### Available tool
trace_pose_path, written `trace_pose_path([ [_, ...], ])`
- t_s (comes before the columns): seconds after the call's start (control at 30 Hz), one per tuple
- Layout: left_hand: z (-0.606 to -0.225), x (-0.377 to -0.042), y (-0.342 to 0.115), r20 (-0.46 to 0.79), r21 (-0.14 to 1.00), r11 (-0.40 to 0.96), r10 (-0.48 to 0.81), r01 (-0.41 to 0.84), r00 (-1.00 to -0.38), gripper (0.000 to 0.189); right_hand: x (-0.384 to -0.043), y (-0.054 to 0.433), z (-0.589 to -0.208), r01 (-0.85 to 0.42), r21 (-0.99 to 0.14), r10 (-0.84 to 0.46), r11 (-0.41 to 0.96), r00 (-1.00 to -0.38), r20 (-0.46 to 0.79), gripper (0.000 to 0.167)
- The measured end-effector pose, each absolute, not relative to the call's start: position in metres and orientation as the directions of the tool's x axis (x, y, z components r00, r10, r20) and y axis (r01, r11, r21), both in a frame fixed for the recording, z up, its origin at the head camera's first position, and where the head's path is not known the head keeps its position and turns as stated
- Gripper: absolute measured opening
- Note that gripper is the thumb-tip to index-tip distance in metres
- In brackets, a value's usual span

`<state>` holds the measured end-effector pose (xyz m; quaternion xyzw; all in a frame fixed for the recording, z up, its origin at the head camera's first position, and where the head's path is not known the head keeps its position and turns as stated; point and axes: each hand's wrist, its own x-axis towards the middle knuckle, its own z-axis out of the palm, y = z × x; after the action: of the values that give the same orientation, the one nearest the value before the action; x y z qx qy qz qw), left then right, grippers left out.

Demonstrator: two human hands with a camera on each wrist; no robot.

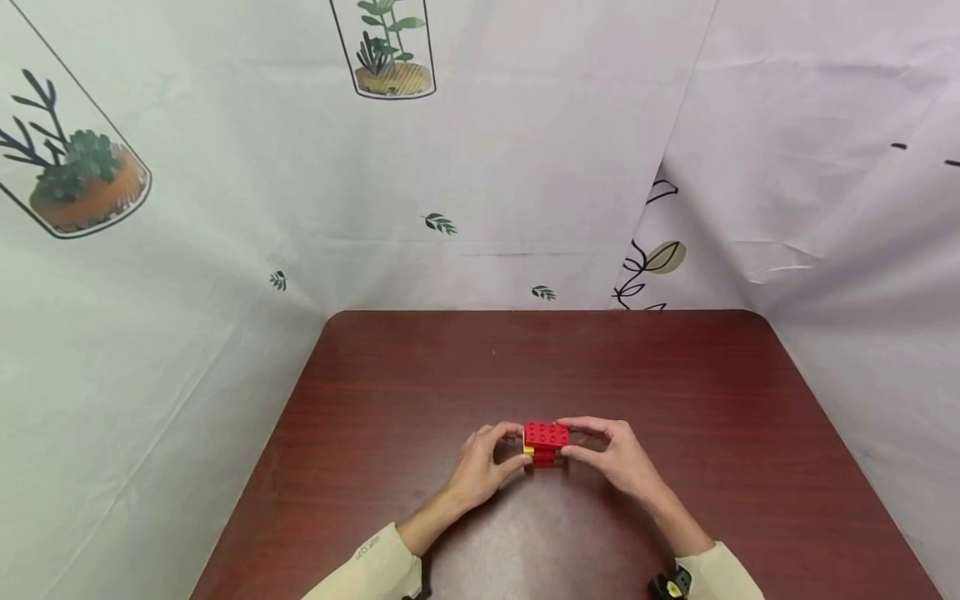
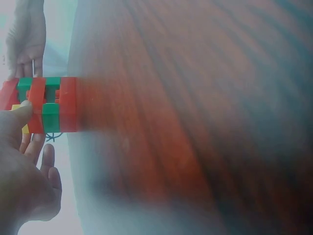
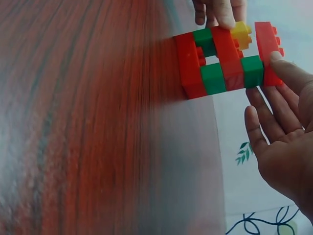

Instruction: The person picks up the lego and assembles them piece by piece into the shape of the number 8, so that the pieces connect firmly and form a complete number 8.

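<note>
A small tower of toy building bricks stands on the brown table (image 1: 420, 375). Its red bottom brick (image 3: 191, 66) carries green bricks (image 3: 213, 78), then a red middle brick (image 3: 228, 56). Above that sit another green brick (image 3: 252, 71) and a yellow brick (image 3: 240, 35). My left hand (image 1: 480, 462) grips the tower from the left, thumb near the yellow brick and the red middle one. Between thumb and fingers, my right hand (image 1: 626, 454) pinches the red top brick (image 1: 546, 434). This brick is slightly tilted, with a gap between it and the yellow brick.
White patterned sheets (image 1: 487, 167) hang behind the table and along both sides. The table's far edge has rounded corners. Near the right sleeve, a dark wrist strap (image 1: 670, 586) shows.
</note>
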<state>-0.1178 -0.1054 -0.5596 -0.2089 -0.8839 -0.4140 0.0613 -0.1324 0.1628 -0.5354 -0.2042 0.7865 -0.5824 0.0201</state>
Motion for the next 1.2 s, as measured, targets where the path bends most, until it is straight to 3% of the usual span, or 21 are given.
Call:
trace_pose_path([
  [0.37,-0.5587,-0.1184,-0.1052,0.279,0.706,0.571,0.320,0.420,-0.905,0.040,-0.1342,0.1626,-0.5300,-0.443,-0.810,-0.390,0.385,-0.873,0.292,0.040],
  [0.9,-0.5597,-0.1201,-0.1059,0.284,0.706,0.567,0.321,0.424,-0.903,0.039,-0.1415,0.1615,-0.5293,-0.520,-0.766,-0.421,0.377,-0.833,0.358,0.039],
  [1.2,-0.5570,-0.1194,-0.1057,0.269,0.706,0.575,0.323,0.413,-0.908,0.038,-0.1387,0.1608,-0.5336,-0.503,-0.775,-0.402,0.382,-0.846,0.351,0.040],
])
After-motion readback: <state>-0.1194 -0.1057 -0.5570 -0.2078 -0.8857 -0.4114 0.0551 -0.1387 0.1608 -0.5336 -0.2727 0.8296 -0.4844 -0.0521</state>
